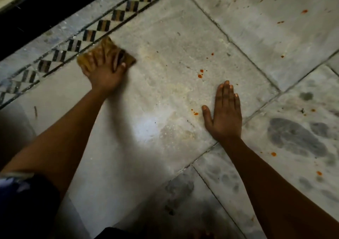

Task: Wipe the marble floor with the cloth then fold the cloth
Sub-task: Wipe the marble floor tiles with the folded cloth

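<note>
A brownish-yellow cloth lies on the grey marble floor beside the patterned border strip. My left hand presses flat on the cloth with fingers spread; the hand and cloth are blurred by motion. My right hand rests flat on the marble slab, fingers straight and together, holding nothing. Small orange-red spots dot the slab between the two hands.
A black-and-white checkered border runs diagonally along the upper left, with a dark skirting behind it. More orange drops lie on the far right slabs. Dark grey blotches mark the right-hand marble. My knee is at the lower left.
</note>
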